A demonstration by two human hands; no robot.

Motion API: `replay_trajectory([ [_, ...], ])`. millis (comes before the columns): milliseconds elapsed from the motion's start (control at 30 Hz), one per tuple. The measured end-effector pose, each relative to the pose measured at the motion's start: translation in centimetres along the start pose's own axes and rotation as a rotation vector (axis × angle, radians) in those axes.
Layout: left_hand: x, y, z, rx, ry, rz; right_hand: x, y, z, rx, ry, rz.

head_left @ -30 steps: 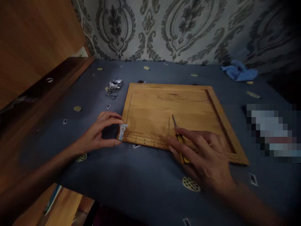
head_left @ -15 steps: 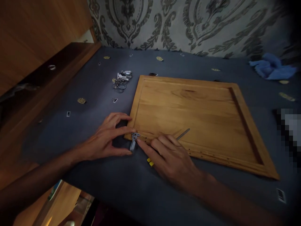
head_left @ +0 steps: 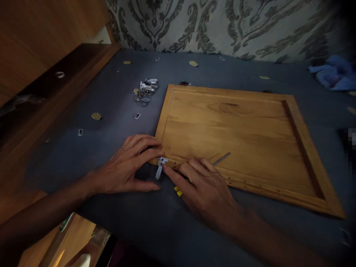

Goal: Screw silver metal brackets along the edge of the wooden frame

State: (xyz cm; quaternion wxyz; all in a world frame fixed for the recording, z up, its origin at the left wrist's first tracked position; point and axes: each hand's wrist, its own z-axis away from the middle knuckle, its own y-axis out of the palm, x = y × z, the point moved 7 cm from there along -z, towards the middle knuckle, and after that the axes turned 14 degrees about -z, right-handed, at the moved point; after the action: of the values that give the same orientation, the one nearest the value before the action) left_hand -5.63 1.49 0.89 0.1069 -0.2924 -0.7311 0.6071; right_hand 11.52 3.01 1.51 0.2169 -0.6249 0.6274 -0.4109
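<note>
A framed wooden panel lies flat, with small holes along its near edge. A metal hinge sits at the panel's near left corner, its arm sticking out past the edge. My left hand is spread around the hinge, index fingertip close to its top and thumb apart from it. My right hand touches the hinge with its index finger. Its other fingers are curled round a screwdriver, whose metal shaft points up to the right over the panel and whose yellow handle shows below the hand.
Several metal hinges lie in a pile beyond the panel's left side on the dark patterned cloth. A blue cloth is at the back right. Wooden furniture stands at the left.
My left thumb has come away from the hinge's arm. The hinge has turned slightly. The view has shifted a little, so the panel appears farther right.
</note>
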Motion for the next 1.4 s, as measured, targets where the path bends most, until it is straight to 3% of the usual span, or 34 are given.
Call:
replay_trajectory([
  [1100,0.08,-0.13,-0.1,0.01,-0.129,0.114,-0.23,-0.65,-0.04,0.028,0.075,-0.12],
  [1400,0.12,-0.07,-0.1,0.013,-0.141,0.114,0.02,-0.61,0.11,0.043,0.008,-0.114],
])
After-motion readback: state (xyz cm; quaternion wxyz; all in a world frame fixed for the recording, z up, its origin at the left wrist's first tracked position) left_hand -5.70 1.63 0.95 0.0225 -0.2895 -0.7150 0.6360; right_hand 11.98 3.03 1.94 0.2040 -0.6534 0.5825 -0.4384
